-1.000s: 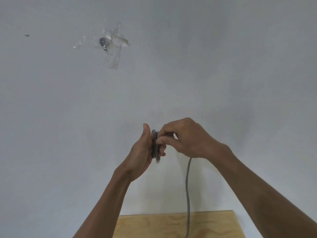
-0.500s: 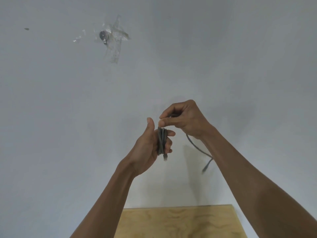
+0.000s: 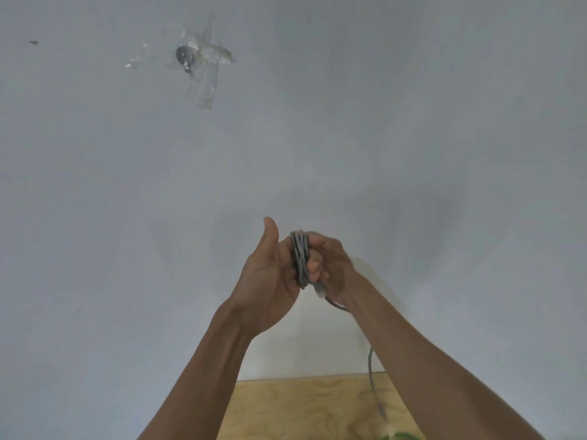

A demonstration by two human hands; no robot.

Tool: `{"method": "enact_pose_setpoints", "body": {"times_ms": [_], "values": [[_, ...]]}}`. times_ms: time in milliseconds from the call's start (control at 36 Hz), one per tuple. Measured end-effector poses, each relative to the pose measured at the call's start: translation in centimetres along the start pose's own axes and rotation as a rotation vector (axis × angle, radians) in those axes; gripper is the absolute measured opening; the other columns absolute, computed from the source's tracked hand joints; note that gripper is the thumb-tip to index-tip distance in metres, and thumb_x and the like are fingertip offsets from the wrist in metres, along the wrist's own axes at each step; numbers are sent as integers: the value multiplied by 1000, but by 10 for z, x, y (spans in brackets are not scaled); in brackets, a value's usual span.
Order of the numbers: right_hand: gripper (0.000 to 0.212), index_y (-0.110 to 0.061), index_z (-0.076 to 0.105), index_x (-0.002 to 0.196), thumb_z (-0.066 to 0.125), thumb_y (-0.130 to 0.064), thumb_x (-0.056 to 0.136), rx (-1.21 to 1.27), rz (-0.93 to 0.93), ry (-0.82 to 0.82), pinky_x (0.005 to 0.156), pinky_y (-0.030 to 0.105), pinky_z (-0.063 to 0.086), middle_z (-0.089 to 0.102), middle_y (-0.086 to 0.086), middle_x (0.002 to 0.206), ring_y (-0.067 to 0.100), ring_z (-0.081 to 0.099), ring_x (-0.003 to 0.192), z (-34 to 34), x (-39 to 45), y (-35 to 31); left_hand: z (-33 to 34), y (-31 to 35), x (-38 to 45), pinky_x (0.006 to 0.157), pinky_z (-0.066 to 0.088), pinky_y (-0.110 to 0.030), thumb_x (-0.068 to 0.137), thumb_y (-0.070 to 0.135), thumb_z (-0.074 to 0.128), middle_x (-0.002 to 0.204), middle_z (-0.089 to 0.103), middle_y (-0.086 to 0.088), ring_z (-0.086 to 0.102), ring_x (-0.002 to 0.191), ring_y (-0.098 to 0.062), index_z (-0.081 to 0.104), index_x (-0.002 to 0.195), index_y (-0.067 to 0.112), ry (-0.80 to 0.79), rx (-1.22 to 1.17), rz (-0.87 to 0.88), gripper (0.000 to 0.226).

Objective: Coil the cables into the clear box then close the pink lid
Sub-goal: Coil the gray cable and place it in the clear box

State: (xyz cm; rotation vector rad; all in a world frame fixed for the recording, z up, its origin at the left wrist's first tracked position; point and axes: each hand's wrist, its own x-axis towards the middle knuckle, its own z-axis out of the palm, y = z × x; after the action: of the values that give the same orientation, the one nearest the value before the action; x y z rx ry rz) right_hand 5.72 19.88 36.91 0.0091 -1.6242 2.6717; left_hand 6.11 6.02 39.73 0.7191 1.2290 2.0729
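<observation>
1. Grey cable is bundled in loops between my two hands, held up in front of a plain wall, well above the wooden table.
2. My left hand cups the loops from the side with its thumb standing straight up; its fingers are behind the bundle, so I cannot tell how tightly they curl.
3. My right hand is closed around the other side of the loops, fingers wrapped in and pressing them together.
4. Judging by the loose tail hanging below my right wrist toward the table, the coil is not finished. If either hand slackens, the springy loops could pop apart and I would have to wind again.
5. That dangling end could also snag on the table edge or swing against something green at the bottom edge.
6. Neither the clear box nor its pink lid is in view, so I cannot say where the coil must go.
7. Blur hides the plug on the tail's end, and my right forearm covers part of its run.
</observation>
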Motion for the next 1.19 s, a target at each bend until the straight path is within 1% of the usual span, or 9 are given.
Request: {"method": "enact_pose_setpoints", "body": {"times_ms": [111, 222, 417, 528, 639, 722, 917, 1083, 1194], "values": [[37, -26, 62, 46, 50, -14, 79, -118, -33, 74, 44, 20, 33, 45, -6, 45, 11, 40, 41, 9, -6, 34, -4, 4, -3, 74, 54, -34, 93, 68, 23, 76, 53, -12, 53, 71, -23, 57, 120, -3, 25, -60, -19, 84], [45, -21, 61, 62, 46, -21, 105, -372, -90, 96, 47, 27, 36, 57, 2, 58, 15, 44, 49, 14, -18, 56, -18, 13, -4, 80, 51, -36, 97, 66, 20, 77, 55, -10, 53, 71, -22, 56, 125, -3, 69, -65, 8, 83], [23, -23, 76, 102, 54, -32, 102, -724, -235, 29, 54, 19, 40, 56, -4, 58, 6, 44, 50, 35, -36, 71, -50, 28, 5, 93, 48, -38, 93, 65, 18, 76, 57, -6, 56, 73, -18, 57, 127, 0, 203, 254, 106, 83], [19, -15, 77, 95, 64, -28, 96, -937, -340, 32, 61, 17, 45, 63, -10, 64, 4, 54, 56, 38, -39, 52, -71, 32, 0, 93, 45, -42, 88, 71, 19, 78, 58, -6, 54, 79, -23, 57, 125, 4, 239, 476, 84, 86], [9, -25, 79, 92, 70, -27, 91, -1220, -542, 3, 67, 20, 47, 76, -15, 84, 1, 64, 67, 45, -32, 4, -79, 22, -9, 83, 40, -44, 87, 78, 15, 88, 52, -29, 45, 83, -30, 61, 116, 5, 124, 565, 0, 91], [9, -29, 77, 88, 77, -37, 84, -1307, -549, -31, 68, 21, 42, 72, -20, 80, -6, 61, 68, 47, -19, -33, -73, 7, -15, 83, 42, -44, 91, 74, 8, 80, 53, -17, 46, 78, -27, 62, 121, 13, 44, 598, -34, 87], [16, -6, 78, 79, 88, -18, 73, -1019, -395, -97, 73, 37, 56, 77, 5, 75, 20, 71, 71, 25, 11, -60, -50, -10, -20, 80, 49, -34, 84, 76, 13, 71, 50, -12, 48, 69, -26, 60, 107, 2, -81, 308, -60, 90], [14, -10, 73, 79, 69, -16, 90, -694, -280, -65, 54, 32, 46, 69, 14, 68, 25, 58, 57, 6, 14, -20, -34, 4, -12, 75, 51, -34, 86, 75, 14, 66, 47, -12, 47, 64, -26, 61, 97, 1, -178, 65, 10, 88], [24, -9, 67, 57, 58, -6, 80, -484, -140, -172, 36, 19, 46, 62, -1, 45, 9, 58, 36, 6, 3, 9, -34, 9, -4, 77, 46, -41, 88, 74, 16, 67, 50, -12, 52, 66, -27, 62, 101, -1, -165, -3, 29, 89]]}}
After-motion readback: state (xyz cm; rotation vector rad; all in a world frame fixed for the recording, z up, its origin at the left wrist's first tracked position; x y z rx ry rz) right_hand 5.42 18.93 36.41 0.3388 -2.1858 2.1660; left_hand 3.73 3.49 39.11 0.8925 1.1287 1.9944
